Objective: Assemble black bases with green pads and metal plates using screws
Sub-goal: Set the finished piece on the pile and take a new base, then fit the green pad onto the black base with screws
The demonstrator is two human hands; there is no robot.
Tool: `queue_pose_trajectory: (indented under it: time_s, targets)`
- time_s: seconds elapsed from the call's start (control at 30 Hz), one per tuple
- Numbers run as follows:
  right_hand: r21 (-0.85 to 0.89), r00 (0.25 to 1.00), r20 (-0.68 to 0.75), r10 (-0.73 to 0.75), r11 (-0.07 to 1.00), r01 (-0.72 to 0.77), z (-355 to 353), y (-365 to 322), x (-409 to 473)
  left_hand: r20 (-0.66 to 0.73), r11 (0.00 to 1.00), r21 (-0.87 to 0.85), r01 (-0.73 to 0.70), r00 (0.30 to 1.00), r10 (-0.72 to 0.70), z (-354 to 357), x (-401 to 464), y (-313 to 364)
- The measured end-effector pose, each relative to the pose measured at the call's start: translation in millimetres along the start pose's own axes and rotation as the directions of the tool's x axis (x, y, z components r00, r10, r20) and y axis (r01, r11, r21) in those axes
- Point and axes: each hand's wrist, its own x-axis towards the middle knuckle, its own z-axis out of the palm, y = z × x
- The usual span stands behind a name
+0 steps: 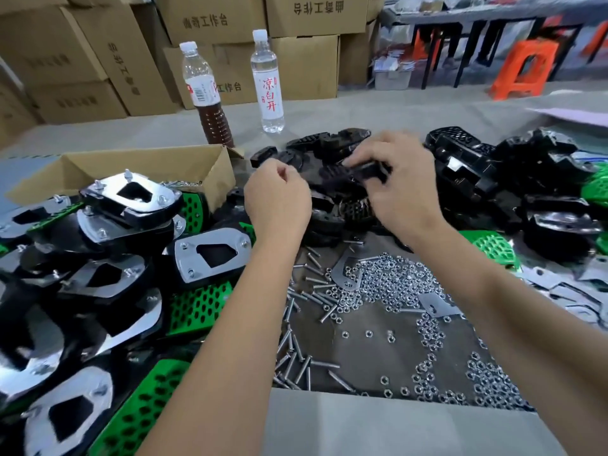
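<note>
one black base (365, 171) (ribbed, blurred) gripped by right hand (399, 182).

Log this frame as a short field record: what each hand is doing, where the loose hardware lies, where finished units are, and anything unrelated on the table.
left hand: fingers curled, nothing visibly held
right hand: grips a black base above the pile of black parts
screws: loose, near centre
nuts: heaped right of the screws
finished units: stacked at left
green pads: at right
bottles: two, standing at the far side
</note>
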Motion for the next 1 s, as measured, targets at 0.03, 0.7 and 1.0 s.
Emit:
queue_pose_trajectory:
  time_s: [0.03,0.7,1.0]
  targets:
    - [0.053,0.997,-0.074,-0.015,0.998,0.019,-4,-3,-10,0.019,0.998,-0.066,0.018,1.000,-0.017,-4,-4,2]
    - [-0.152,0.967,0.061,0.249,0.960,-0.237,-58,7,5,0.183,0.866,0.409,-0.287,0.956,0.231,18,-51,34]
    - [-0.664,0.515,0.664,0.542,0.744,0.073,-45,48,93,0.305,0.590,0.651,-0.478,0.876,0.372,66,-14,47]
